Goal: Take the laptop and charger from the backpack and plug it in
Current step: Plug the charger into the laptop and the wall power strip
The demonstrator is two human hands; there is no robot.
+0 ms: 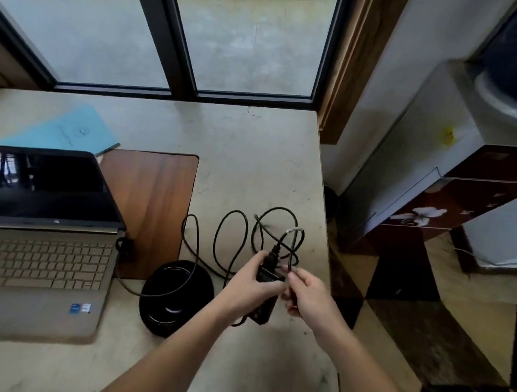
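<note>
Left hand (251, 284): closed around the black charger brick (266, 293), held just above the desk (255, 151) to the right of the laptop (37, 239).
Right hand (307, 297): fingers pinched shut on a strand of the cable (231, 240) just beside the brick; whether it holds the wall-plug end cannot be told.
Cable: several loose loops lie on the desk beyond the hands, right of the laptop; one run passes over the round black object (176, 301) and reaches the laptop's right edge.
Laptop: open on the desk, screen dark, keyboard exposed; it is out of the backpack.
Laptop-side connection: the cable seems to end at the right edge near the hinge, probably plugged in; the detail is too small to confirm.
Backpack: not in view.
Wall socket: none visible in this view.
Done, as judged: laptop and charger removed, laptop set up.
Left, as judged: untangle the loops, find a socket, insert the mains plug.
Other items: a blue folder (69, 130) behind the laptop; a water dispenser (448, 156) well right of it.
</note>
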